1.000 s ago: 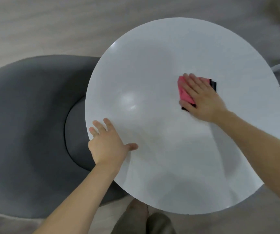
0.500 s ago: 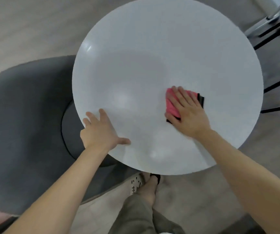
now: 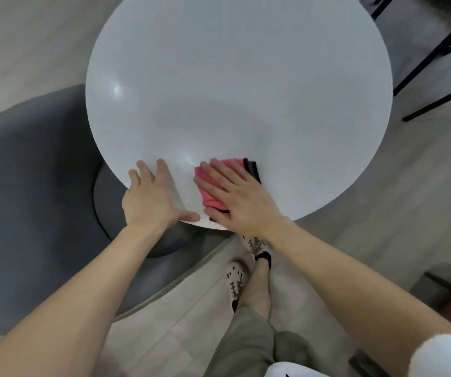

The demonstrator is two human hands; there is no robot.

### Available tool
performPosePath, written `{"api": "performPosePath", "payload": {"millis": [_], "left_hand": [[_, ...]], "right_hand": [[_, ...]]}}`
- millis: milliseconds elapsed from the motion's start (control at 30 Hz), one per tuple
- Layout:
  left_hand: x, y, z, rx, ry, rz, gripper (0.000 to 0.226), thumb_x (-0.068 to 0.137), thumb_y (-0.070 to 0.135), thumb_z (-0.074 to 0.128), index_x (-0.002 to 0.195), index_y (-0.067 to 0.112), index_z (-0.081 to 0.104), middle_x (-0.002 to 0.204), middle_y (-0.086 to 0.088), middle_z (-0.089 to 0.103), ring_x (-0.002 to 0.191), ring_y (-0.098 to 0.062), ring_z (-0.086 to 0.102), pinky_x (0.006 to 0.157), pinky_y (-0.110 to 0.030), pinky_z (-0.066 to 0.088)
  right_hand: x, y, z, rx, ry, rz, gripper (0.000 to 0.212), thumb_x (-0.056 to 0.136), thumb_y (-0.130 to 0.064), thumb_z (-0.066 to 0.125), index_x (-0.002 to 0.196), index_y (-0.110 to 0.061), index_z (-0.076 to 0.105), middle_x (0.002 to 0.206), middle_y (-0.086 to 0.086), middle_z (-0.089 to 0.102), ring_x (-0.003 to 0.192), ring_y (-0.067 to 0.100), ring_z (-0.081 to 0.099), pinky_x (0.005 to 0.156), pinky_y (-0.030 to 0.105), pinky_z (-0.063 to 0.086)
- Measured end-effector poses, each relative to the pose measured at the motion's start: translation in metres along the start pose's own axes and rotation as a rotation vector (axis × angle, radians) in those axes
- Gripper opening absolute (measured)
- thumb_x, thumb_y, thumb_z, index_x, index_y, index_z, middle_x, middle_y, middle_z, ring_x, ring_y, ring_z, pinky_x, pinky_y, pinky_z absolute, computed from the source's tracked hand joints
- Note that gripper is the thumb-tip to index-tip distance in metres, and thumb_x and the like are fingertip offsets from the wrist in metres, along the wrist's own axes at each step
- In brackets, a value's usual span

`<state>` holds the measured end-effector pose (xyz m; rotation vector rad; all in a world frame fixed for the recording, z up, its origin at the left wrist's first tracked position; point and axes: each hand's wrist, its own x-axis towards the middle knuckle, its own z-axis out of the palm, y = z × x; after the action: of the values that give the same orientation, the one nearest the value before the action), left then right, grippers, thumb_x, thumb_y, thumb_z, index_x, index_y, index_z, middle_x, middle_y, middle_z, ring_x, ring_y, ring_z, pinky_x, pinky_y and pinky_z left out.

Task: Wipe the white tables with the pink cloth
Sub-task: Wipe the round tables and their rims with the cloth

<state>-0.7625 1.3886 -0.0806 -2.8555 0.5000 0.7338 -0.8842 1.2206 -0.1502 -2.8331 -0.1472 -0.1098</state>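
You are in the wiping step on the round white table point(image 3: 232, 77): your right hand point(image 3: 235, 198) lies flat, fingers straight and close together, pressing the folded pink cloth point(image 3: 208, 191) beneath its palm at the table's near edge. Your left hand point(image 3: 151, 197) rests spread and flat on the rim just beside the right thumb, holding nothing. The next move probably calls for pushing the cloth outward beyond the fingertips, under steady downward pressure.
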Motion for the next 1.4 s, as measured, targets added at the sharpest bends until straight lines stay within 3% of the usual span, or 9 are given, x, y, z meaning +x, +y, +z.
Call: {"api": "performPosePath", "payload": {"millis": [167, 267, 433, 600, 767, 900, 1167, 1267, 1400], "left_hand": [[-0.001, 0.001, -0.002, 0.041, 0.003, 0.008, 0.16, 0.044, 0.083, 0.092, 0.165, 0.026, 0.004, 0.174, -0.017, 0.01, 0.161, -0.04, 0.015, 0.101, -0.058, 0.055], [0.002, 0.001, -0.001, 0.054, -0.004, 0.008, 0.161, 0.042, 0.082, 0.093, 0.165, 0.025, 0.005, 0.173, -0.018, 0.012, 0.158, -0.041, 0.02, 0.101, -0.06, 0.055], [0.004, 0.0, -0.002, 0.077, -0.009, 0.016, 0.163, 0.041, 0.087, 0.09, 0.167, 0.025, 0.007, 0.173, -0.019, 0.015, 0.157, -0.04, 0.024, 0.099, -0.061, 0.054], [0.004, 0.001, 0.0, 0.08, -0.004, 0.027, 0.161, 0.04, 0.088, 0.089, 0.165, 0.027, 0.009, 0.172, -0.019, 0.018, 0.155, -0.04, 0.027, 0.101, -0.06, 0.054], [0.006, -0.002, 0.003, 0.099, -0.004, 0.041, 0.161, 0.042, 0.089, 0.088, 0.166, 0.029, 0.005, 0.173, -0.018, 0.015, 0.158, -0.039, 0.023, 0.098, -0.059, 0.055], [0.007, -0.004, 0.002, 0.097, -0.015, 0.046, 0.161, 0.041, 0.089, 0.087, 0.166, 0.03, 0.004, 0.174, -0.016, 0.013, 0.158, -0.038, 0.023, 0.097, -0.057, 0.057], [0.01, -0.009, 0.007, 0.1, 0.015, 0.048, 0.16, 0.038, 0.095, 0.081, 0.163, 0.03, 0.006, 0.169, -0.015, 0.018, 0.154, -0.036, 0.028, 0.088, -0.052, 0.058], [0.011, -0.01, 0.009, 0.093, 0.013, 0.05, 0.161, 0.038, 0.092, 0.084, 0.163, 0.032, 0.004, 0.17, -0.015, 0.017, 0.156, -0.037, 0.024, 0.092, -0.055, 0.058], [0.011, -0.007, 0.008, 0.109, 0.019, 0.044, 0.159, 0.04, 0.09, 0.087, 0.163, 0.029, 0.006, 0.169, -0.015, 0.018, 0.154, -0.036, 0.026, 0.085, -0.051, 0.057]], "right_hand": [[-0.097, 0.119, -0.05, -0.185, 0.091, 0.562, 0.071, 0.113, -0.057, 0.039, 0.172, -0.018, 0.029, 0.18, 0.007, 0.02, 0.168, 0.029, 0.016, 0.133, 0.058, 0.019], [-0.063, 0.089, -0.034, -0.211, 0.223, 0.976, 0.07, 0.114, -0.05, 0.033, 0.172, -0.011, 0.026, 0.179, 0.015, 0.021, 0.167, 0.035, 0.017, 0.133, 0.058, 0.014], [-0.004, -0.064, 0.016, -0.049, 0.067, 0.538, 0.072, 0.115, -0.049, 0.032, 0.173, -0.01, 0.016, 0.182, 0.014, 0.007, 0.169, 0.033, 0.002, 0.134, 0.056, 0.008], [-0.052, -0.02, 0.004, -0.007, 0.08, 0.19, 0.068, 0.112, -0.055, 0.046, 0.17, -0.021, 0.035, 0.179, 0.004, 0.025, 0.168, 0.026, 0.017, 0.135, 0.052, 0.016], [-0.109, 0.109, -0.041, -0.142, 0.126, 0.661, 0.074, 0.112, -0.06, 0.039, 0.172, -0.018, 0.027, 0.18, 0.009, 0.021, 0.167, 0.03, 0.017, 0.134, 0.055, 0.015], [-0.052, 0.069, -0.025, -0.145, 0.213, 1.022, 0.073, 0.113, -0.052, 0.026, 0.173, -0.011, 0.019, 0.181, 0.015, 0.013, 0.168, 0.034, 0.009, 0.134, 0.058, 0.01], [-0.014, -0.01, 0.004, -0.035, -0.083, -0.128, 0.069, 0.114, -0.059, 0.038, 0.172, -0.023, 0.028, 0.181, 0.001, 0.018, 0.169, 0.023, 0.009, 0.137, 0.05, 0.009], [-0.038, 0.075, -0.019, -0.08, -0.045, 0.034, 0.075, 0.11, -0.064, 0.042, 0.172, -0.024, 0.028, 0.18, 0.002, 0.022, 0.168, 0.026, 0.017, 0.135, 0.055, 0.016], [-0.05, 0.143, -0.044, -0.145, 0.073, 0.68, 0.075, 0.112, -0.061, 0.029, 0.174, -0.021, 0.019, 0.182, 0.006, 0.015, 0.168, 0.028, 0.011, 0.135, 0.054, 0.011]]}}
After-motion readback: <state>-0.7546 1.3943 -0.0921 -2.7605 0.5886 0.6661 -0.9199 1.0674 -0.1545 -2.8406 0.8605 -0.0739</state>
